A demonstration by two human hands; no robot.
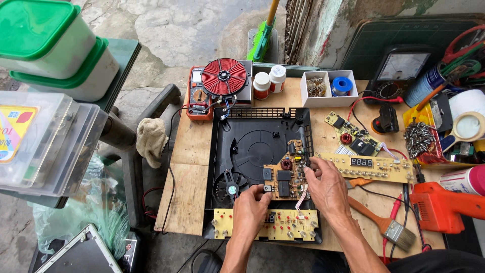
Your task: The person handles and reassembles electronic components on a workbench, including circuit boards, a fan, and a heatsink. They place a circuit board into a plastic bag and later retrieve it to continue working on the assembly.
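Here, both hands pinch the brown power circuit board point(286, 173) lying in the black induction cooker base point(262, 126). The left hand point(251, 205) grips its near-left corner; the right hand point(328, 184) grips its right edge. A paintbrush point(386, 225) lies just right of the wrist.

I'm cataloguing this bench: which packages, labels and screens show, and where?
Analog meter: back right, dark case, pale dial window.
Orange multimeter: back left, under the red coil.
Digit display: small dark window on the long yellow board, right of the right hand.
Two bottles: white, red caps, back centre.
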